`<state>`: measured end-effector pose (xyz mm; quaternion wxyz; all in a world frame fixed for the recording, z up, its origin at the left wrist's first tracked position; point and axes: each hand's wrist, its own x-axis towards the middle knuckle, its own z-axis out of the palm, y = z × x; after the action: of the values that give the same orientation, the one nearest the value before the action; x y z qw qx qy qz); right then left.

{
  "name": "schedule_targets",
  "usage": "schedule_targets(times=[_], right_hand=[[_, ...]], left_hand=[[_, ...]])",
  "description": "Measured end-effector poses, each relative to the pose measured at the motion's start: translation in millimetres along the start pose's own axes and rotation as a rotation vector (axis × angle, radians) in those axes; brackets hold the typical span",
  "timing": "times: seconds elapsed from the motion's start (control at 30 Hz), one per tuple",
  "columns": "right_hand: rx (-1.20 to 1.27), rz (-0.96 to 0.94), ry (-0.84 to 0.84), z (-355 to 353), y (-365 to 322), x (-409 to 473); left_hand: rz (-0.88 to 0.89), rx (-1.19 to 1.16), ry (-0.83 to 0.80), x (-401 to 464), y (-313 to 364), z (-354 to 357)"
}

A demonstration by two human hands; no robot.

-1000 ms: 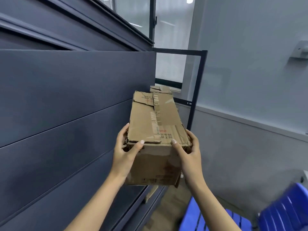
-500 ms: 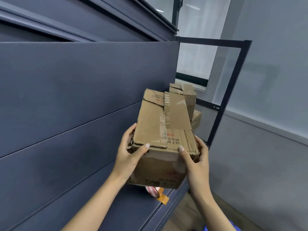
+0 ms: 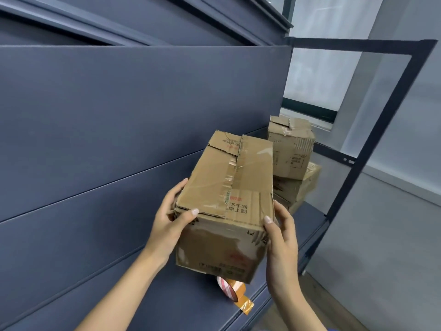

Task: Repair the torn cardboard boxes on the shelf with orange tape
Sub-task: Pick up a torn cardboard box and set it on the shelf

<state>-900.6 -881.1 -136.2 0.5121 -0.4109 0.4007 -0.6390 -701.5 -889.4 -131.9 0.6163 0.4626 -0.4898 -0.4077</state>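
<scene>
A worn brown cardboard box (image 3: 229, 201) with old clear tape along its top seam and torn, ragged edges at the near end is held over the dark blue-grey metal shelf (image 3: 167, 297). Its flaps are closed, so what is inside cannot be seen. The left hand (image 3: 170, 223) grips the near left corner, thumb lying across the top edge and the other fingers wrapped round the side. The right hand (image 3: 281, 232) clasps the near right corner, thumb tip on the top edge and the fingers curled along the right face. Both forearms reach up from below, wrists slightly bent.

Just under the box's near end lies a roll of orange tape (image 3: 235, 291) on the shelf, standing on edge, a loose strip trailing toward the shelf's front lip. Whether the box touches the roll I cannot tell.

Farther back on the same shelf a smaller crumpled cardboard box (image 3: 292, 146) with a torn top sits on a flatter cardboard box (image 3: 298, 187), both beside the black end frame (image 3: 372, 130).
</scene>
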Motion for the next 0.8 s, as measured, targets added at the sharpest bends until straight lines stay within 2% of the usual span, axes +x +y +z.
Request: schedule_targets(times=[0.2, 0.43, 0.63, 0.8], right_hand=[[0.014, 0.054, -0.059, -17.0, 12.1, 53.1], [0.049, 0.018, -0.137, -36.1, 10.7, 118.9], [0.026, -0.038, -0.275, -60.0, 16.1, 136.0], [0.047, 0.001, -0.324, -70.0, 19.0, 147.1]], left_hand=[[0.031, 0.035, 0.065, 28.4, -10.0, 25.2], [0.023, 0.067, 0.181, 62.1, -14.4, 70.1], [0.017, 0.116, 0.301, 55.2, -19.3, 94.5], [-0.004, 0.133, 0.364, 47.6, -21.2, 107.2]])
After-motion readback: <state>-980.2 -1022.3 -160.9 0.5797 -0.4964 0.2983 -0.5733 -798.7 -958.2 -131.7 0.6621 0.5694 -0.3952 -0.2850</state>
